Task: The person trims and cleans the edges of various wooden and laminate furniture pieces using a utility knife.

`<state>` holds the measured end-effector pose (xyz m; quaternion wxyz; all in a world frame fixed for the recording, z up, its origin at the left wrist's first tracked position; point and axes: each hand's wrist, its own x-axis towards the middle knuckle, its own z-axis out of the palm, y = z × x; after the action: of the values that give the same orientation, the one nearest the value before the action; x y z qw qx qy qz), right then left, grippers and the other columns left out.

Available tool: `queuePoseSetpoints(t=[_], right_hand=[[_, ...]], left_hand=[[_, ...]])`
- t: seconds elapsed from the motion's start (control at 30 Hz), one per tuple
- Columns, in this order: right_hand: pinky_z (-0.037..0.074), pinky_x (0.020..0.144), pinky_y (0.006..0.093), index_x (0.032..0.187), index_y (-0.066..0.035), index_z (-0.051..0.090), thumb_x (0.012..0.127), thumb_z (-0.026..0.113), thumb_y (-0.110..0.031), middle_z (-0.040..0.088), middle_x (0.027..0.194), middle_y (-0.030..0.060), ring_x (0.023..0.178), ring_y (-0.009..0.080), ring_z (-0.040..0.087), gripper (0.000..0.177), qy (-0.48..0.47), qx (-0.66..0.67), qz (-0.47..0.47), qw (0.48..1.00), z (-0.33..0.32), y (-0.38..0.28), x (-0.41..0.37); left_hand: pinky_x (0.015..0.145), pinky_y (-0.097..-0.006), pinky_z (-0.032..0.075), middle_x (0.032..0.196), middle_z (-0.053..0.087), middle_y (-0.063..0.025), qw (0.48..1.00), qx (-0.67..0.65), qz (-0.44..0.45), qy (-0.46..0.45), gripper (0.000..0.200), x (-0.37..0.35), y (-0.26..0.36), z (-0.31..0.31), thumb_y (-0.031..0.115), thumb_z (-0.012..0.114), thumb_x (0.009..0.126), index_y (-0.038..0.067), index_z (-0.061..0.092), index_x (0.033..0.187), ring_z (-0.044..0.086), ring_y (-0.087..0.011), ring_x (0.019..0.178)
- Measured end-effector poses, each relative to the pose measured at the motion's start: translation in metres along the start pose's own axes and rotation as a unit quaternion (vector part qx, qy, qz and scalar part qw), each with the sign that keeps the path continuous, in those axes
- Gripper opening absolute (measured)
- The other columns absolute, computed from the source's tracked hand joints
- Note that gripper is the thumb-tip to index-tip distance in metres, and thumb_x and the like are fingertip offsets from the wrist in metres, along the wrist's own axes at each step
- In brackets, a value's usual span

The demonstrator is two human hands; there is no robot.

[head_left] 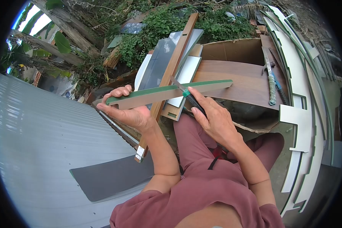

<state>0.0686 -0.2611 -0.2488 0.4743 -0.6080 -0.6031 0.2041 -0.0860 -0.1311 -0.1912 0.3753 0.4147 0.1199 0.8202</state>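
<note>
A long narrow board strip (148,98), pale on its face and green along its upper edge, stretches across the middle of the head view. My left hand (135,115) grips its left end, the thumb below and the fingers curled over the far side. In my right hand (218,119) is a utility knife (194,102) with a black and green handle. Its blade points up and left, overlapping the strip's green edge near the middle. Behind the strip, a long brown wooden batten (170,74) lies slanted over several stacked panels (158,57).
An open cardboard box (231,48) holds a curved brown wooden panel (226,78). To its right lie a hammer (277,83) and a blade with a wrapped handle (271,89). Long notched white boards (298,129) line the right. A dark sheet (114,176) rests on corrugated metal (41,144) at left.
</note>
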Motion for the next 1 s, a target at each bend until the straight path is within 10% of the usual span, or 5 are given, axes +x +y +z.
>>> queuePoseSetpoints(t=[0.37, 1.0], right_hand=[[0.048, 0.05, 0.0359, 0.138, -0.018, 0.039, 0.085, 0.061, -0.021, 0.052, 0.081, 0.0099, 0.061, 0.0247, 0.056, 0.058, -0.025, -0.011, -0.14, 0.99, 0.002, -0.061, -0.004], [0.044, 0.083, 0.0503, 0.134, -0.021, 0.043, 0.092, 0.046, -0.033, 0.063, 0.098, 0.0243, 0.096, 0.043, 0.058, 0.044, -0.012, -0.115, 0.234, 0.965, -0.018, 0.187, 0.002]], left_hand=[[0.073, -0.0322, 0.046, 0.077, 0.044, -0.0004, 0.999, 0.007, 0.048, 0.024, 0.034, -0.019, 0.013, 0.027, 0.04, 0.045, 0.095, 0.012, 0.054, 0.078, 0.047, -0.0127, 0.072], [0.069, -0.0321, 0.05, 0.075, 0.051, -0.0014, 0.999, -0.034, 0.005, -0.005, 0.037, -0.006, 0.007, 0.007, 0.043, 0.052, 0.092, 0.012, 0.059, 0.074, 0.051, -0.0157, 0.073]])
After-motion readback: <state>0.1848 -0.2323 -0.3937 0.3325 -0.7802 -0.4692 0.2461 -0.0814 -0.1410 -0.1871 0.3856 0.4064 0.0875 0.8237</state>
